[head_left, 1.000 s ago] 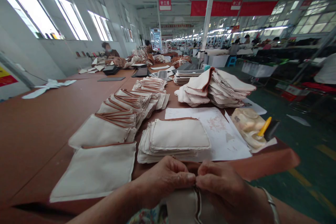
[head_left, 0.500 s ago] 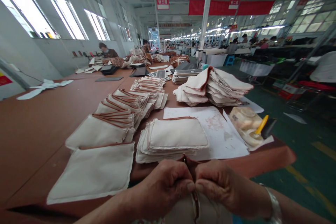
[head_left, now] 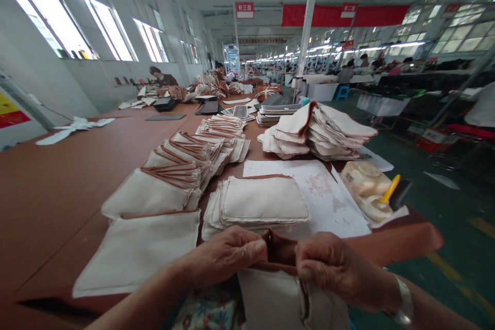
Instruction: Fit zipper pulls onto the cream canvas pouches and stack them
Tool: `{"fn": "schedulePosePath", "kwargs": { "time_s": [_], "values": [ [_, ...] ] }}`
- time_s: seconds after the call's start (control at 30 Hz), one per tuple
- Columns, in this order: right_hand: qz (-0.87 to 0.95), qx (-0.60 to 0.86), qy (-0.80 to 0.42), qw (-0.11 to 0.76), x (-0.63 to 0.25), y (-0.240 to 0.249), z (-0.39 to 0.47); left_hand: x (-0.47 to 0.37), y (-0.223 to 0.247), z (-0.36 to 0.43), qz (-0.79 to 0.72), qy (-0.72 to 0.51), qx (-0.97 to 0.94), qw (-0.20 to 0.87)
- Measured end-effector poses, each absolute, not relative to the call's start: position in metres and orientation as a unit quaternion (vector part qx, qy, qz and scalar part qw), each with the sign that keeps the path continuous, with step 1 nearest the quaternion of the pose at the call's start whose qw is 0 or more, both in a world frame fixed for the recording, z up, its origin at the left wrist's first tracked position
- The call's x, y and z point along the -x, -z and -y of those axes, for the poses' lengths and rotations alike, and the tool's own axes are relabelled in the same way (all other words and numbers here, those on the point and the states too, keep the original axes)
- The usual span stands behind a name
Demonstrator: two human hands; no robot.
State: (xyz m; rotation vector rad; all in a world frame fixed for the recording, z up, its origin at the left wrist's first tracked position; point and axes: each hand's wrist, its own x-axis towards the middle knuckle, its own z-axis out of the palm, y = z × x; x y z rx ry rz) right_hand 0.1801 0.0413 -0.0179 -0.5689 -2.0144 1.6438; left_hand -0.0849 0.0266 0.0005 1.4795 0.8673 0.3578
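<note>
Low in the middle, a cream fabric pouch with a brown edge hangs between both hands, its top opening spread. My left hand pinches the brown edge at the left of the opening. The right side of that edge is gripped by my right hand, which has a silvery band at the wrist. Just beyond the hands lies a stack of cream pieces with brown edging. A single cream piece lies at the left, by the near table edge.
Overlapping rows of cream pieces run back along the brown table. A larger pile stands behind white paper. A yellow-handled tool rests in a container at the right. A person is at the far left.
My hands have moved apart, and the brown-edged opening between them is now spread. The view has shifted slightly.
</note>
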Motion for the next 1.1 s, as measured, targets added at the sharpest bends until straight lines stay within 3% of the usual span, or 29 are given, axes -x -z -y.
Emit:
{"fn": "schedulePosePath", "kwargs": {
  "time_s": [0.1, 0.23, 0.37, 0.47, 0.73, 1.1],
  "values": [
    [0.751, 0.236, -0.569, 0.238, -0.19, 0.011, -0.047, 0.108, -0.004, -0.033, -0.395, -0.065, -0.669, 0.626],
    [0.769, 0.235, -0.552, 0.222, -0.198, -0.002, -0.059, 0.113, -0.022, -0.03, -0.408, -0.075, -0.711, 0.568],
    [0.782, 0.217, -0.541, 0.221, -0.195, -0.013, -0.057, 0.097, -0.037, -0.021, -0.384, -0.065, -0.656, 0.647],
    [0.794, 0.208, -0.529, 0.213, -0.189, -0.013, -0.047, 0.077, -0.036, -0.016, -0.37, -0.118, -0.596, 0.703],
    [0.8, 0.2, -0.52, 0.223, -0.184, -0.013, -0.043, 0.037, -0.012, -0.007, -0.409, -0.242, -0.504, 0.721],
    [0.76, 0.258, -0.557, 0.211, -0.191, 0.009, -0.049, 0.035, -0.014, -0.004, -0.445, -0.262, -0.456, 0.725]
  ]
}}
